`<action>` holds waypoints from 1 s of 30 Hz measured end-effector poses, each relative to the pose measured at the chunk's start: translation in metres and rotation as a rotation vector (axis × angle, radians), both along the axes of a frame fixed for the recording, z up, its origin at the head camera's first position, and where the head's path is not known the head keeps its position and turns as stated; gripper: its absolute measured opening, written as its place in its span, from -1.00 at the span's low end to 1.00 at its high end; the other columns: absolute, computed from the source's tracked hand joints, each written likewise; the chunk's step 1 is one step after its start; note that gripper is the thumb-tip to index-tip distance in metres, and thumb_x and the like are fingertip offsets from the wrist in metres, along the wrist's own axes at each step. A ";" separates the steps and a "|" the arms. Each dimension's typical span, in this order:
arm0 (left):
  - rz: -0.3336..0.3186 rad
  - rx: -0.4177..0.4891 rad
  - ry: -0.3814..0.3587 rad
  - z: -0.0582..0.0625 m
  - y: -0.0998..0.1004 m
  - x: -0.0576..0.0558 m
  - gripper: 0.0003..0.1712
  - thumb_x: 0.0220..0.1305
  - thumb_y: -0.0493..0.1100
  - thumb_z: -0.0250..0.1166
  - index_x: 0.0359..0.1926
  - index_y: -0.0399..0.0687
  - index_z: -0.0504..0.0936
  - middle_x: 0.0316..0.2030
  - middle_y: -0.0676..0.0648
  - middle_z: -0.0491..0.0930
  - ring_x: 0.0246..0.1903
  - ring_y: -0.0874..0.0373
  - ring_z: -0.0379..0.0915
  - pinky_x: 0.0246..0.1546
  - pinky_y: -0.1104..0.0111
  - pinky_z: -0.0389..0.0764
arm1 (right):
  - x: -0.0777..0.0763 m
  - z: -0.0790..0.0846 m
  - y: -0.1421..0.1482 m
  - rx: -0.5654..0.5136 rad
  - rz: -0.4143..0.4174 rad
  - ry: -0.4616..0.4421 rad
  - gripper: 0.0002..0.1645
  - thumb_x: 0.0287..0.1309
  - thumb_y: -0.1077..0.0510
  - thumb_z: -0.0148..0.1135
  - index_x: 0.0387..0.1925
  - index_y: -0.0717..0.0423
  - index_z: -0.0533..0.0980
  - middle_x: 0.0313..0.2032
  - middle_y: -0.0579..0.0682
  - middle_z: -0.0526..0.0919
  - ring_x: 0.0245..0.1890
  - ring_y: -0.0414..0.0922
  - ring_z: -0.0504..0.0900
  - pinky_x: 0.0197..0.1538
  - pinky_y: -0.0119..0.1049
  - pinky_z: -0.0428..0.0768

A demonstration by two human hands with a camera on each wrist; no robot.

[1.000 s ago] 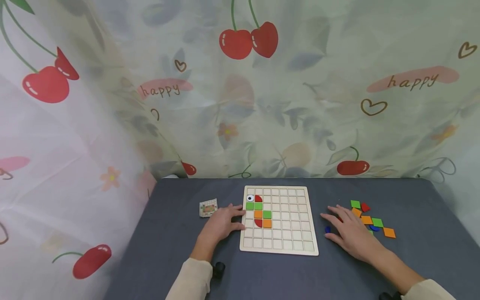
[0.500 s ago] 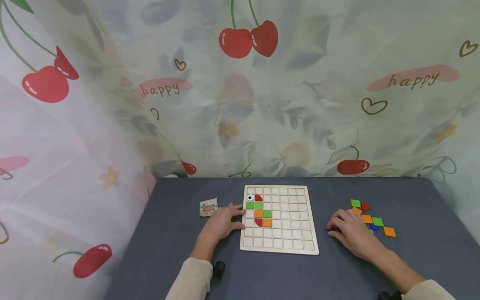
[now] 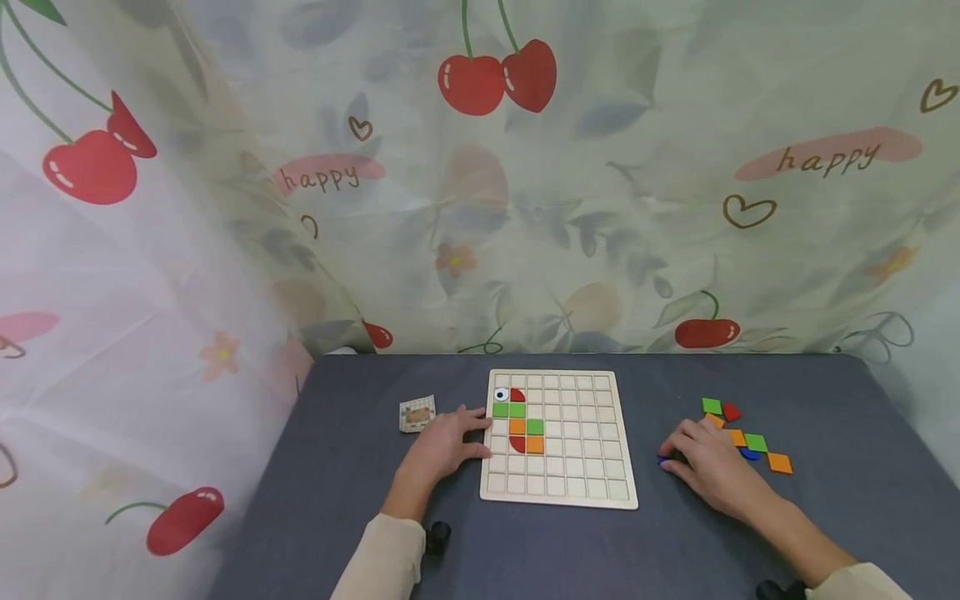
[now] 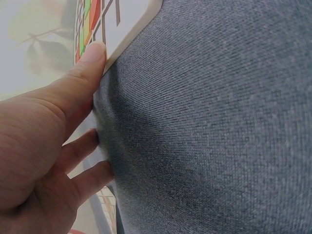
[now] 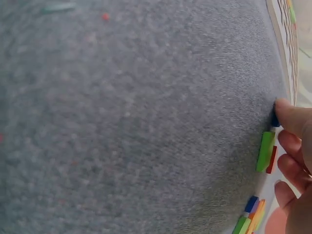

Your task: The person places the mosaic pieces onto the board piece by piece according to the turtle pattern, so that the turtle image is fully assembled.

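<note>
Cherry-print curtain [image 3: 592, 192] hangs behind my dark worktop [image 3: 555, 554], with the grid board [image 3: 577, 467] around the middle of its back edge and my left hand [image 3: 444, 442], fingers loosely spread, touching its side, presumably so it won't slide. Over toward the right edge, my right hand [image 3: 708, 462] is pinching a blue tile [image 3: 662, 460] beside the loose tiles [image 3: 756, 443], probably kept there for easy grabbing. Small picture card's [image 3: 417, 414] nearer the back left corner, likely for peeking at.

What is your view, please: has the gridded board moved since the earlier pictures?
No, the gridded board shows no shift relative to the table's back edge.
</note>
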State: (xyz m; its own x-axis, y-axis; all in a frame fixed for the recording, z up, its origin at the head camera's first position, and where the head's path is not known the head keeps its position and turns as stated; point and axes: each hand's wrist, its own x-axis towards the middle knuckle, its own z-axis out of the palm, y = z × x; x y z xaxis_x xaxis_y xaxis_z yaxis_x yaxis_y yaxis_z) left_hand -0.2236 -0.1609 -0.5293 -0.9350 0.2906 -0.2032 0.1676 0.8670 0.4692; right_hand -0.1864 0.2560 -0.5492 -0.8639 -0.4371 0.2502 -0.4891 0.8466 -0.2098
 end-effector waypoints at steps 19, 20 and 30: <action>-0.009 0.011 0.007 -0.002 -0.003 0.001 -0.33 0.19 0.06 0.49 0.34 0.15 0.59 0.44 0.07 0.44 0.54 -0.11 0.19 0.47 -0.06 0.37 | -0.008 0.021 -0.058 -0.067 -0.034 -0.152 -0.84 0.16 0.11 0.49 -0.21 -0.10 0.69 -0.32 -0.27 0.62 -0.29 -0.28 0.43 -0.23 -0.36 0.57; -0.009 0.012 0.007 -0.002 -0.003 0.001 -0.33 0.19 0.06 0.49 0.34 0.15 0.59 0.44 0.07 0.44 0.54 -0.11 0.19 0.47 -0.06 0.37 | -0.009 0.022 -0.062 -0.077 -0.032 -0.162 -0.83 0.16 0.11 0.49 -0.20 -0.09 0.69 -0.31 -0.26 0.63 -0.28 -0.28 0.43 -0.22 -0.37 0.57; -0.018 0.013 0.025 -0.002 -0.002 -0.001 -0.32 0.17 0.09 0.49 0.33 0.17 0.59 0.44 0.08 0.45 0.53 -0.12 0.21 0.46 -0.06 0.38 | -0.014 0.025 -0.112 -0.122 0.085 -0.147 -0.86 0.16 0.11 0.48 -0.24 -0.07 0.69 -0.30 -0.24 0.66 -0.26 -0.31 0.46 -0.16 -0.38 0.63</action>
State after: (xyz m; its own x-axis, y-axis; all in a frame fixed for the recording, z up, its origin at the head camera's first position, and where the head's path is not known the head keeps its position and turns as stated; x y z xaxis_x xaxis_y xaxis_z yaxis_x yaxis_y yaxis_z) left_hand -0.2246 -0.1632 -0.5312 -0.9343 0.3104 -0.1755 0.1955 0.8576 0.4758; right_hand -0.2007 0.1441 -0.5246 -0.8565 -0.4838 0.1796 -0.5139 0.7679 -0.3824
